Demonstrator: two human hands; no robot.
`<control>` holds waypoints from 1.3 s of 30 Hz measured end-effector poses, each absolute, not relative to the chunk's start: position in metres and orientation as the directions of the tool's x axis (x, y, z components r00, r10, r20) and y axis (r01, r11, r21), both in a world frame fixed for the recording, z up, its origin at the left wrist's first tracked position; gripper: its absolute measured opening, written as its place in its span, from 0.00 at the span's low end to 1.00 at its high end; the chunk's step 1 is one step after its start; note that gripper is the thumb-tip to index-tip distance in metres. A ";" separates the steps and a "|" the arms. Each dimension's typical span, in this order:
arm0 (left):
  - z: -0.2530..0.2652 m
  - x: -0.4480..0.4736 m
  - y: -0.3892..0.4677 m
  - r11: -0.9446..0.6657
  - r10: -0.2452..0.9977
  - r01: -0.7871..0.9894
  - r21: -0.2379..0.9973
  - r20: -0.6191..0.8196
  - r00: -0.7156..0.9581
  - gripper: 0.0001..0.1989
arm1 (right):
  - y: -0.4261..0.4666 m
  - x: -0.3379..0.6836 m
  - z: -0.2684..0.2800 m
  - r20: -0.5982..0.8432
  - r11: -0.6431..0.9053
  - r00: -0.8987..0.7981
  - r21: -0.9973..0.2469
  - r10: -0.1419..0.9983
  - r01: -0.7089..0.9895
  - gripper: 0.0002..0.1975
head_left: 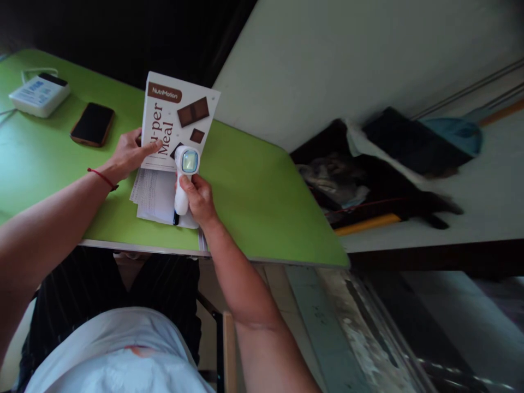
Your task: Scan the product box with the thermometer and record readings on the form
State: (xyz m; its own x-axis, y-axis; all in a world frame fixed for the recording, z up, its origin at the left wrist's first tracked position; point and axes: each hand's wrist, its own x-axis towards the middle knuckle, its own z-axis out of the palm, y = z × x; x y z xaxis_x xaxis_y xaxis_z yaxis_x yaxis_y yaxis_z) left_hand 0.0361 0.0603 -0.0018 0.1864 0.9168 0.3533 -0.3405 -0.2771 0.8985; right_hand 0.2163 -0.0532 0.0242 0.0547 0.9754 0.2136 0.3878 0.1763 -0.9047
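Right hand [199,197] is clenched around the handle of a white handheld scanner-type device [184,177], pistol-style grip. Its lit blue-green screen [189,161] faces up toward the camera; the head points away from the person, over the lower edge of the box. Cannot read anything on the screen.

Left hand [131,152] lies flat on the left edge of a white carton [178,123], fingers spread over the printed face, pinning it down rather than wrapping it. Thin red cord bracelet [102,178] on that wrist.

Carton: white, brown "NutriMotion" label at top, large text partly covered by the hand, pictures of chocolate pieces on the right side. It lies face up, tilted a little, on the green surface [254,191], roughly mid-surface and near the front edge.

Under the carton's near end: a small stack of printed paper sheets [153,194], touching it and partly covered by it and by the right hand. A dark pen-like tip shows just below the device handle; too small to be sure.

Further left on the same surface, well apart from the carton: a dark phone [93,124] lying screen up, and beyond it a white boxy device [40,94] with a cable at the far left corner.

Right of the surface, on the pale floor: a heap of dark clutter [393,164], blurred, with a yellow stick-like item [368,224] along its near edge.
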 end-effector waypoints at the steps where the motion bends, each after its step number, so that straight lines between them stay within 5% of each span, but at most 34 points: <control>1: -0.002 0.036 0.061 -0.271 0.919 -0.341 0.900 0.347 0.187 0.28 | -0.053 0.216 0.024 0.208 0.169 0.058 -0.905 0.977 0.389 0.30; 39: 0.000 0.036 0.061 -0.253 0.919 -0.376 0.891 0.343 0.194 0.25 | -0.052 0.215 0.025 0.242 0.205 0.053 -0.904 0.969 0.376 0.29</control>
State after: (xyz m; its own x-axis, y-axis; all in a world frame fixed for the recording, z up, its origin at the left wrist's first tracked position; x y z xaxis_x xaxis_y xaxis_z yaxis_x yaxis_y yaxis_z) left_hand 0.0363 0.0612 -0.0003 0.1938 0.9191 0.3431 -0.3764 -0.2533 0.8912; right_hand 0.2149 -0.0524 0.0247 0.0535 0.9688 0.2419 0.3759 0.2049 -0.9037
